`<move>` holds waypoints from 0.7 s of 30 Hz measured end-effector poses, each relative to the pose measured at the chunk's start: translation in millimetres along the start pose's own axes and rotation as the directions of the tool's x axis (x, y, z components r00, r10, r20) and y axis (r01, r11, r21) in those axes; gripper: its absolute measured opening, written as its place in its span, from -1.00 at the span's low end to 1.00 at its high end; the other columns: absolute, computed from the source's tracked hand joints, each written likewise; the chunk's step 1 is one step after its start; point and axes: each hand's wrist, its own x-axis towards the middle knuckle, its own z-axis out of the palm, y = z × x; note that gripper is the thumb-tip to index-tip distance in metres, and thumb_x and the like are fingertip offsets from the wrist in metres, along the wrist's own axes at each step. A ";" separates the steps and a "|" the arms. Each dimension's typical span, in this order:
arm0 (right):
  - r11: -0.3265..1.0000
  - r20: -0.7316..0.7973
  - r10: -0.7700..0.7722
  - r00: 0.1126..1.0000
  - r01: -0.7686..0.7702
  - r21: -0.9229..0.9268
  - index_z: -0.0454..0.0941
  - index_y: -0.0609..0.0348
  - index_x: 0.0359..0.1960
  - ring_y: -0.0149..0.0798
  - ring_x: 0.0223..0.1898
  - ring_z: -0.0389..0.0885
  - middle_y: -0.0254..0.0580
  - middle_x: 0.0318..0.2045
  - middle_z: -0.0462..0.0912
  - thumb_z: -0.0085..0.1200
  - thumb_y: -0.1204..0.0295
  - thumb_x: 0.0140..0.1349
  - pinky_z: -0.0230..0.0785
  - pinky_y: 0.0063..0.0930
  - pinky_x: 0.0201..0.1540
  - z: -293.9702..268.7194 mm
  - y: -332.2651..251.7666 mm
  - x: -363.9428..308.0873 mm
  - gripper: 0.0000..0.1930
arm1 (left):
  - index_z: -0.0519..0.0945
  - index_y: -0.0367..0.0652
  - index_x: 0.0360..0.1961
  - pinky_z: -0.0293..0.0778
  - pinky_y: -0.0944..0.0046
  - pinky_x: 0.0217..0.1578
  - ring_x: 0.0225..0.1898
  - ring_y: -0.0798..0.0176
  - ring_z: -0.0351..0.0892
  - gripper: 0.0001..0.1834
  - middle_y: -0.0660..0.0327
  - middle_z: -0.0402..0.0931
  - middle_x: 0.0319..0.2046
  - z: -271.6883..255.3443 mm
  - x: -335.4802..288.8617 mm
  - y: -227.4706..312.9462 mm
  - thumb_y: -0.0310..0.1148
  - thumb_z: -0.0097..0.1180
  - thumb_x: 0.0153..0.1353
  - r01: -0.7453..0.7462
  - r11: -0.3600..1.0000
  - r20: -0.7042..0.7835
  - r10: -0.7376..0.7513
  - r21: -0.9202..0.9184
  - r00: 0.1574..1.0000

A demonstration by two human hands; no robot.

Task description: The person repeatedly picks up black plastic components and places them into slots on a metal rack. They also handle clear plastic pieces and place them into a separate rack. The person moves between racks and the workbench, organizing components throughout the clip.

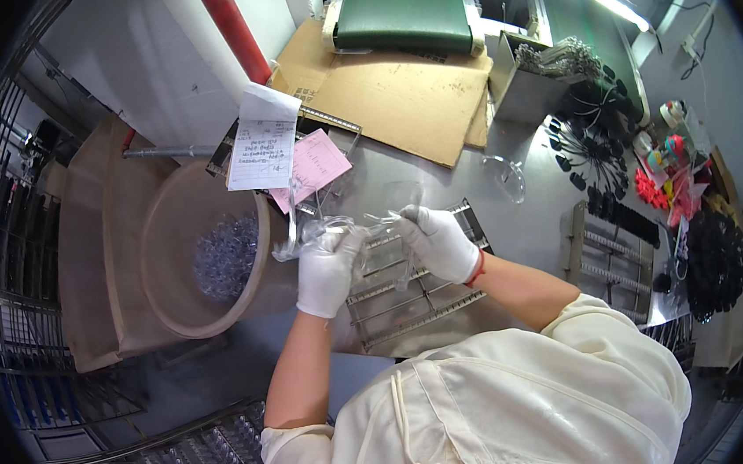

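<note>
Both my hands wear white gloves and are raised over a metal rack (405, 313) with slotted bars on the steel table. My left hand (326, 269) pinches a clear plastic piece (293, 246), whose shiny edges stick out past the fingers. Opposite it, my right hand (443, 242) has thumb and fingers closed on a thin clear plastic part (381, 222). The two parts nearly meet between my hands; whether they are joined I cannot tell. Beyond the right hand, a clear, curved, eyewear-like piece (508, 178) lies on the table.
Left stands a large tan tub (157, 282) with a heap of clear pieces (225, 258). Paper slips (263, 149), cardboard (399, 97) and a green conveyor belt (405, 8) lie ahead. At right are a metal box (536, 94), black fan-shaped parts (590, 151) and another rack (608, 260).
</note>
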 end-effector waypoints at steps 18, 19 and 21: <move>0.688 0.281 0.492 0.824 -0.170 -0.705 0.69 0.22 0.00 0.12 -0.19 0.75 0.11 -0.22 0.76 -0.20 0.00 0.51 0.57 -0.07 -0.17 41.4 48.0 48.9 -0.45 | 0.72 -0.27 -0.18 0.35 0.50 -0.53 -0.60 0.52 0.47 -0.76 0.18 0.74 -0.36 -55.0 -29.5 -13.3 -0.27 0.22 0.40 -0.175 0.984 -0.099 0.179 0.042 0.979; 0.747 0.287 0.350 0.892 -0.081 -0.659 0.68 0.22 0.01 0.06 -0.25 0.76 0.08 -0.26 0.76 -0.17 -0.02 0.51 0.57 -0.11 -0.26 31.4 71.2 47.7 -0.45 | 0.72 -0.27 -0.17 0.35 0.48 -0.52 -0.58 0.51 0.48 -0.75 0.18 0.74 -0.33 -43.7 -29.9 -4.7 -0.26 0.20 0.41 -0.221 0.968 -0.090 0.232 0.123 0.968; 0.904 0.317 0.412 0.854 -0.338 -0.263 0.65 0.19 0.02 -0.10 -0.34 0.75 -0.05 -0.34 0.74 -0.07 0.01 0.50 0.54 -0.20 -0.40 23.1 57.8 48.2 -0.52 | 0.72 -0.24 -0.16 0.37 0.46 -0.50 -0.54 0.49 0.49 -0.72 0.21 0.74 -0.30 -28.7 -29.9 -1.8 -0.24 0.11 0.46 -0.374 0.828 -0.006 0.414 0.417 0.910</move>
